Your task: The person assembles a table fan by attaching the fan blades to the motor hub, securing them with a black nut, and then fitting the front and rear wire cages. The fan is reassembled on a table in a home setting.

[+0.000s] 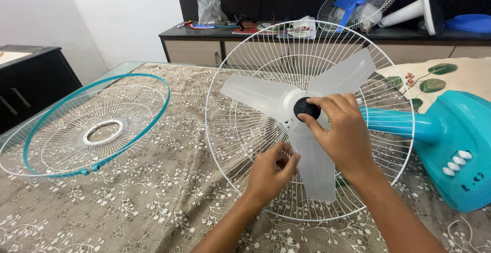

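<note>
Gripping the black blade cap point(307, 109) at the hub of the translucent three-blade fan blade point(302, 115), the right hand point(340, 130) pinches it with closed fingers, while the left hand point(271, 168) clasps the lower blade's edge before the white rear grille point(230, 145).

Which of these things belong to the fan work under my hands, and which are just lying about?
In hand: black hub cap under right hand; translucent blade held by left hand; white rear grille; teal fan base; front grille.

Lying about: blue fan; plastic bag; sideboard.
</note>
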